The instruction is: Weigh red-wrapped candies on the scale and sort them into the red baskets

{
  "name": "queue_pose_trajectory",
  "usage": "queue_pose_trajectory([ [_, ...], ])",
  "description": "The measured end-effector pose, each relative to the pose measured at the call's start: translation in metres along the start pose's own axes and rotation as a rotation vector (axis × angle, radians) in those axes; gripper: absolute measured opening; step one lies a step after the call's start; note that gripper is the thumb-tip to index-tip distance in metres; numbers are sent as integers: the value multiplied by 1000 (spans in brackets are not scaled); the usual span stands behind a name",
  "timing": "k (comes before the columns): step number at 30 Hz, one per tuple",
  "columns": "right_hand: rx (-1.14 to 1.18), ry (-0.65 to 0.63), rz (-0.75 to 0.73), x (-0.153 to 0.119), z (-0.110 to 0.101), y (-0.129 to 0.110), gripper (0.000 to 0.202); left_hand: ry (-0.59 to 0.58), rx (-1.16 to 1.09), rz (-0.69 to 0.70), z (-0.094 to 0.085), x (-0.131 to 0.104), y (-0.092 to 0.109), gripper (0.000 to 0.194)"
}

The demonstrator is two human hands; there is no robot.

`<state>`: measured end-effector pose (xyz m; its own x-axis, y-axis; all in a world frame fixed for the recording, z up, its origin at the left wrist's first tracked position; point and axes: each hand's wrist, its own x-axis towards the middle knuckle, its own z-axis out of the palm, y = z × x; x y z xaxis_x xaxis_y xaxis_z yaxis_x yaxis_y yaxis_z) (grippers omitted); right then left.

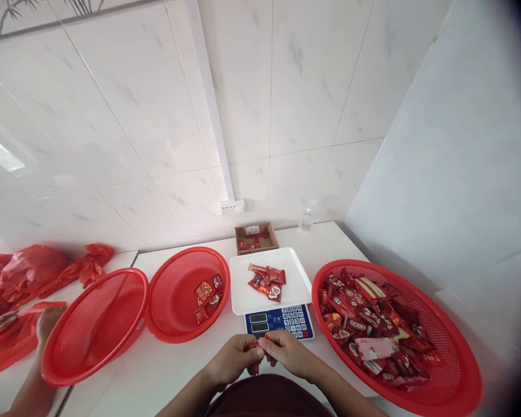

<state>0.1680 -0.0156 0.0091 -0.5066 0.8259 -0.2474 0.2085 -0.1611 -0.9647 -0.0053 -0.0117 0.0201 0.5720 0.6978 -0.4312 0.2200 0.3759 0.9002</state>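
Note:
Close to my body, in front of the scale, my left hand (pixel 238 357) and my right hand (pixel 287 351) meet with fingers pinched on a small red packet (pixel 256 346). Fingers hide most of this packet. Just beyond them is a digital scale (pixel 278 322) with a blue keypad. Several red snack packets (pixel 269 281) lie on its white tray (pixel 243 295). To the right, a large red basket (pixel 458 359) holds a heap of mostly red packets (pixel 369 318). Left of the scale, another red basket (pixel 169 289) contains several packets (pixel 206 295).
An empty red basket (pixel 99 324) stands tilted farther left, beside another person's hand (pixel 50 321). Red plastic bags (pixel 39 269) are piled at the far left. A cardboard box (pixel 256 237) and a clear plastic bottle (pixel 306 220) stand by the tiled wall.

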Motion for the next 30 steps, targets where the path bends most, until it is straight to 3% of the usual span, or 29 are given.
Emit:
queue_pose_trajectory([
  [9,21,5,-21,-3,-2,-3,56,-9,-21,-13,5,-2,13,52],
  [15,-8,32,-48,1,-2,-2,57,-95,-25,1,5,-1,11,63],
  [23,50,17,-31,3,-3,-7,56,-40,-28,92,1,0,10,52],
  [30,-1,26,-47,2,-3,-4,58,-36,-34,29,4,0,11,55],
])
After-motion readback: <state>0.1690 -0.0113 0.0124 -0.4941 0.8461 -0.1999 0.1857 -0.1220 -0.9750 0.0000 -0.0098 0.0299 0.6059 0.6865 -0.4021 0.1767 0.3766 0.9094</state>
